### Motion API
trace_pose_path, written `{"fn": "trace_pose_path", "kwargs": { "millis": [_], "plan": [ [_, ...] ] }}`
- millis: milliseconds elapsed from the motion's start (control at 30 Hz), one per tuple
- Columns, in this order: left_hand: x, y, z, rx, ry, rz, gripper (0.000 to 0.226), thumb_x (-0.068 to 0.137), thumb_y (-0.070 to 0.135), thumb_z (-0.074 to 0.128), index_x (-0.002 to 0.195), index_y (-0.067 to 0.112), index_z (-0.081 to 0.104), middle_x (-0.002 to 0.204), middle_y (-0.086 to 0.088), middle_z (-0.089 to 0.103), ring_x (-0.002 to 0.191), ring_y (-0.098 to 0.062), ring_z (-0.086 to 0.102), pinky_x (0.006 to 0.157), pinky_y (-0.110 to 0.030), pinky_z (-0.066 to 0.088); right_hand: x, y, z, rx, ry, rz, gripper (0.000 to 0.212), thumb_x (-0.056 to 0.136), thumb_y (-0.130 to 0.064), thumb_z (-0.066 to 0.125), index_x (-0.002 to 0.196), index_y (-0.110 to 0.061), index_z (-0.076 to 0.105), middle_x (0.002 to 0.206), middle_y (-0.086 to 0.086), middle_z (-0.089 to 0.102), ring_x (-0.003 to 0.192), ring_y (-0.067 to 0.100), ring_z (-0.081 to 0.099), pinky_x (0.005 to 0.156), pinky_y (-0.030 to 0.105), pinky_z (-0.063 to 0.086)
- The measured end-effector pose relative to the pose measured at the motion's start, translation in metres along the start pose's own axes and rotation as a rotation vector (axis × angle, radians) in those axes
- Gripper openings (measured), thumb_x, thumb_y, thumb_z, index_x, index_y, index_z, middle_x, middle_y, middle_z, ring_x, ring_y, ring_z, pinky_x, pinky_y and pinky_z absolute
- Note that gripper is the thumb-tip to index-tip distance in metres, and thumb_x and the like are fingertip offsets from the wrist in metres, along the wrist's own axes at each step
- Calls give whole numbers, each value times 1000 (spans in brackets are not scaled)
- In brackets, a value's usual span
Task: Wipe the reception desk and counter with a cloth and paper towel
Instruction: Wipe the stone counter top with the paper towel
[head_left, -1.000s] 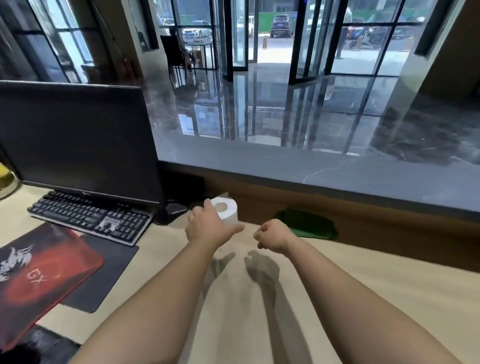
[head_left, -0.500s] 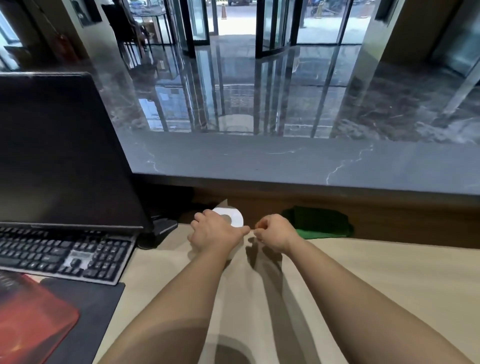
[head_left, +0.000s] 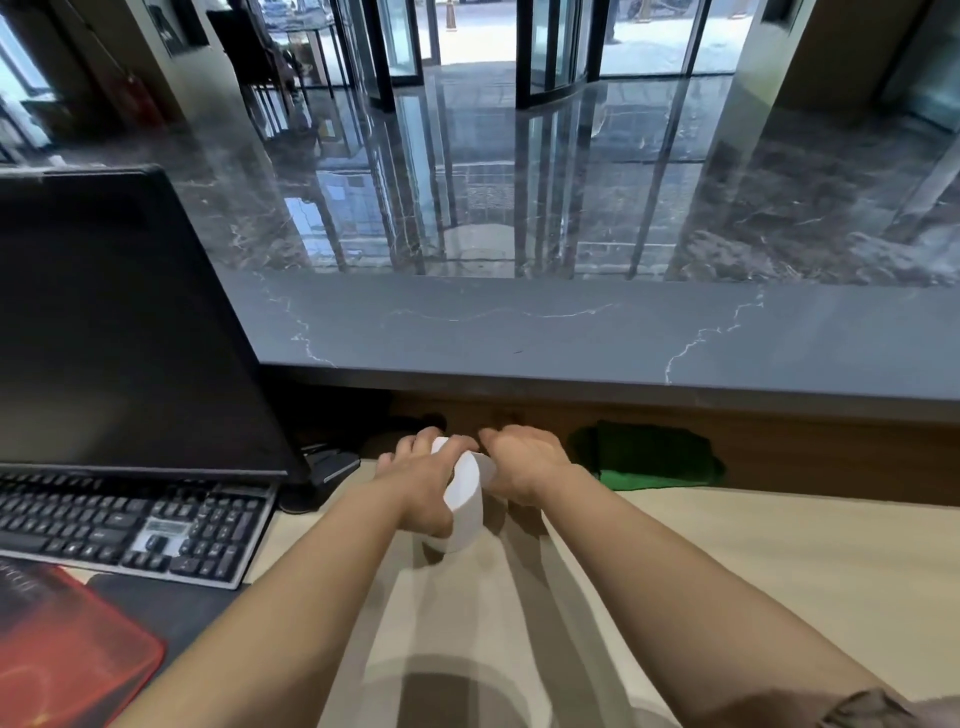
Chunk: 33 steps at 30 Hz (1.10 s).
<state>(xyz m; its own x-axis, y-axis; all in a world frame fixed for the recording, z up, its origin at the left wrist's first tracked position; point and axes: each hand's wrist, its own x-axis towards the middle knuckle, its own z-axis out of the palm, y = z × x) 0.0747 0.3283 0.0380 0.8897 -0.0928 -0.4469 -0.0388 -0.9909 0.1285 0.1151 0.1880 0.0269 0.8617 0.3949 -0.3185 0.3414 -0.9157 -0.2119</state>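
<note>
A white paper towel roll (head_left: 464, 499) is tilted above the beige desk (head_left: 753, 561), and my left hand (head_left: 421, 480) grips it with fingers curled over its top end. My right hand (head_left: 522, 465) touches the roll's right side, fingers bent toward its far end; its fingertips are hidden. A green cloth (head_left: 649, 460) lies folded on the desk to the right of my right hand, against the wooden riser under the grey marble counter (head_left: 571, 332).
A black monitor (head_left: 124, 322) stands at the left with a keyboard (head_left: 124, 525) in front of it and a red and black mouse mat (head_left: 67, 649) nearer me. The monitor's foot (head_left: 324, 470) sits just left of my left hand.
Both hands reached forward to the roll. My left hand has taken hold of it and tipped it up off the desk; my right hand has closed in on its right side.
</note>
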Motion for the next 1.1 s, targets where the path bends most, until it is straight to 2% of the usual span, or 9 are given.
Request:
{"fn": "trace_pose_path", "kwargs": {
  "millis": [100,200,267,367,500,700,800,967,1100],
  "plan": [
    [-3,1,-1,-106,11,-130,125,63,42,81,151,33,-7,160,-6,-2,147,-30,2,113,-51,18,6,-5,5,26,-17,-6,7,92,-23,55,95,-20,60,100,2,65,86,21,58,74,34,49],
    [-2,9,-1,-113,147,-243,128,55,63,78,151,26,2,156,-7,13,142,-29,18,106,-50,30,8,-6,9,31,-4,33,15,86,-10,55,93,-19,65,96,2,67,86,25,60,68,31,45],
    [-1,14,2,-61,203,-271,116,62,58,72,150,21,8,150,-6,25,136,-28,27,101,-47,35,10,-6,8,14,9,70,20,86,-8,54,98,-18,67,100,4,67,93,26,63,71,31,46],
    [3,15,7,11,199,-281,103,68,44,66,150,19,10,150,-4,24,136,-27,27,98,-44,37,12,-3,6,-34,-48,117,24,89,-11,57,111,-15,66,106,5,65,100,26,62,76,34,47],
    [11,13,10,-57,149,-277,104,71,44,71,150,17,10,153,-5,19,138,-28,22,102,-41,38,12,-2,10,2,-183,129,28,82,-25,68,108,-17,62,94,0,59,90,23,57,75,32,44],
    [17,10,9,-56,145,-261,91,75,32,72,147,15,18,146,-5,27,134,-28,26,101,-38,41,20,-8,12,208,-135,124,32,87,-6,57,116,-17,66,112,6,65,102,27,62,80,32,50],
    [18,10,8,-54,144,-254,89,75,31,72,145,15,21,145,-5,27,133,-28,27,100,-38,41,17,-8,13,198,-196,84,34,83,-12,61,117,-15,64,112,5,65,100,25,63,82,33,53],
    [18,10,7,-54,129,-260,93,73,34,77,145,15,21,146,-4,26,134,-28,26,102,-38,40,16,-14,8,272,-358,53,73,68,-24,79,129,-10,43,116,6,60,102,27,62,83,36,54],
    [19,14,8,-18,107,-214,91,74,25,75,147,17,22,150,-5,26,138,-29,24,109,-42,34,17,-17,9,260,-200,90,36,84,-12,65,120,-12,57,119,7,62,106,28,60,76,32,46]
  ]
}}
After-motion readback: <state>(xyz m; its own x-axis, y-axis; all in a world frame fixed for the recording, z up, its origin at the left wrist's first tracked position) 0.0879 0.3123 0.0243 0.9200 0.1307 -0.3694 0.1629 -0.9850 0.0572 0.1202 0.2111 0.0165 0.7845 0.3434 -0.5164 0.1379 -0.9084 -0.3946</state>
